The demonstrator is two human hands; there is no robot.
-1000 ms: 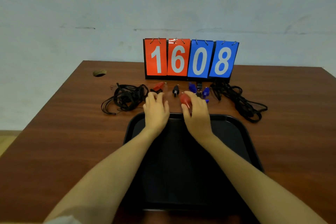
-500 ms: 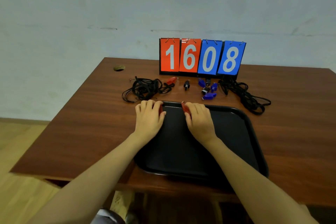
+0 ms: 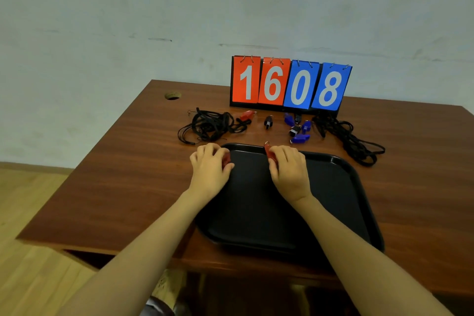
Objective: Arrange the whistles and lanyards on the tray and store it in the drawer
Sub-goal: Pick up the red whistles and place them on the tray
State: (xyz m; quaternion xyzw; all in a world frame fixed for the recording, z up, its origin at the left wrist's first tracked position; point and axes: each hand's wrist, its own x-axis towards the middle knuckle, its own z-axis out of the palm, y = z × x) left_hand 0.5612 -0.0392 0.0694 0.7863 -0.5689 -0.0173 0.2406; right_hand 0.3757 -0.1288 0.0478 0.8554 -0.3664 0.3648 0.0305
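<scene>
A black tray [image 3: 341, 202] lies on the brown table. My left hand [image 3: 210, 169] is closed on a red whistle [image 3: 226, 160] over the tray's far left corner. My right hand [image 3: 289, 172] grips another red whistle [image 3: 268, 151] with a metal ring at the tray's far rim. Beyond the tray lie a third red whistle [image 3: 246, 115], a black whistle [image 3: 268, 122], several blue whistles [image 3: 300, 137] and two heaps of black lanyards, one on the left [image 3: 207, 126] and one on the right [image 3: 351, 138].
A flip scoreboard [image 3: 289, 84] reading 1608 stands at the table's back. A cable hole [image 3: 172, 95] sits in the far left corner. The table's front edge runs below the tray, with dark space under it. Wooden floor shows at left.
Both hands drew back from the whistle row to the tray's far edge, each with a red whistle. The camera pulled back, so the table's front edge now shows.
</scene>
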